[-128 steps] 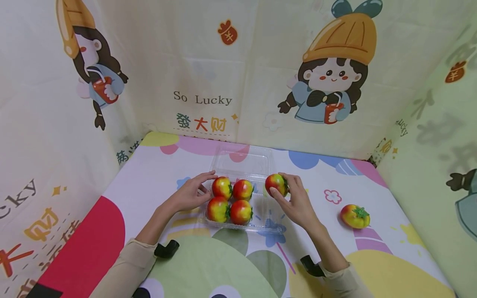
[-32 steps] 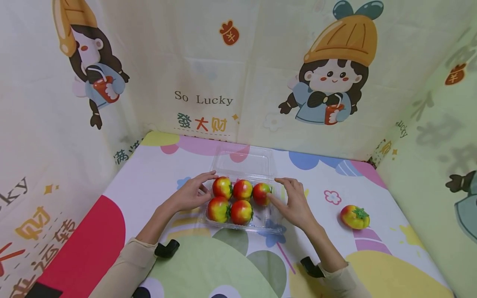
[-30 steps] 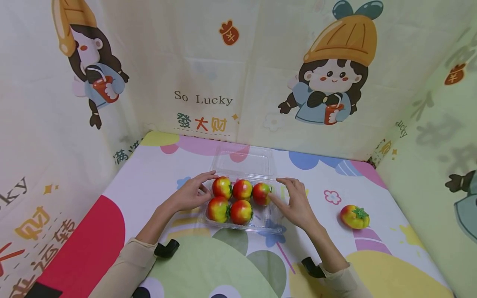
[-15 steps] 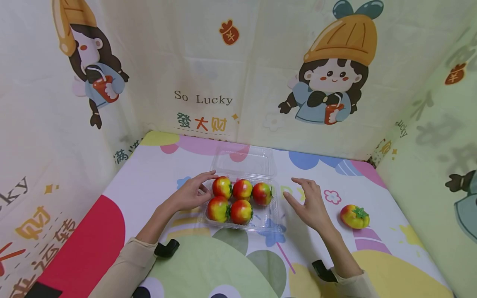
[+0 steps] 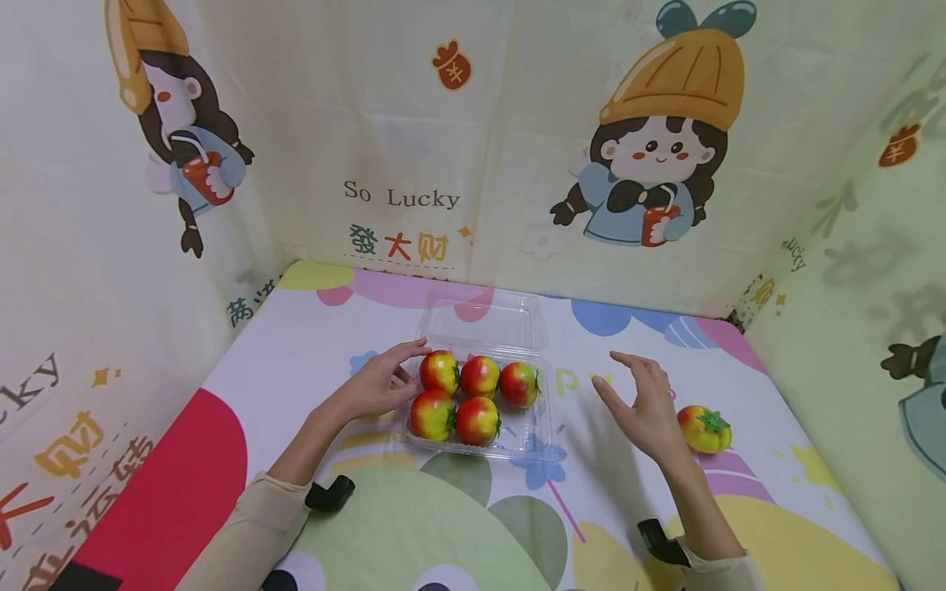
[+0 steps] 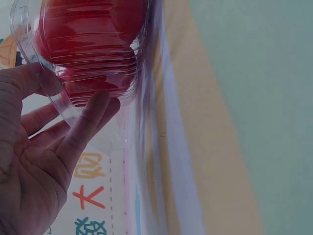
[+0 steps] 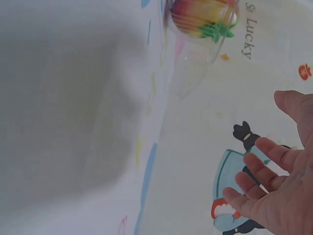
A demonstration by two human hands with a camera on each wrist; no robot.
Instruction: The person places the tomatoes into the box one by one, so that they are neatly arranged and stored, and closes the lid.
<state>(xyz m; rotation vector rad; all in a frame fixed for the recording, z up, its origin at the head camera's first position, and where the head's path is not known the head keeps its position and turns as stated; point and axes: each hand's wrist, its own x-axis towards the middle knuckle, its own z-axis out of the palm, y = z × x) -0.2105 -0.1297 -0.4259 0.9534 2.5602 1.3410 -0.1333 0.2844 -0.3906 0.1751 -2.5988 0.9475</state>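
Observation:
A clear plastic box [image 5: 521,439] stands on the table, its lid [image 5: 510,318] folded back. Inside lie several red-and-yellow, tomato-like fruits [image 5: 478,420] with green leafy tops, three in the far row; the front right spot shows bare plastic. My left hand [image 5: 378,382] holds the box's left edge, and in the left wrist view its thumb and fingers [image 6: 85,127] are on either side of the rim. Over the table right of the box is my right hand [image 5: 643,410], fingers spread, holding nothing. Just beyond it rests a loose fruit [image 5: 705,429], partly covered by the wrist.
A patterned cloth covers the table [image 5: 384,525]. Printed curtains [image 5: 510,164] rise behind it and on both sides. Black camera mounts sit at both wrists, such as the left mount [image 5: 330,494].
My right hand set a fruit in the box's far right spot, let go, and moved right toward the loose fruit. My left hand stayed at the box's left edge.

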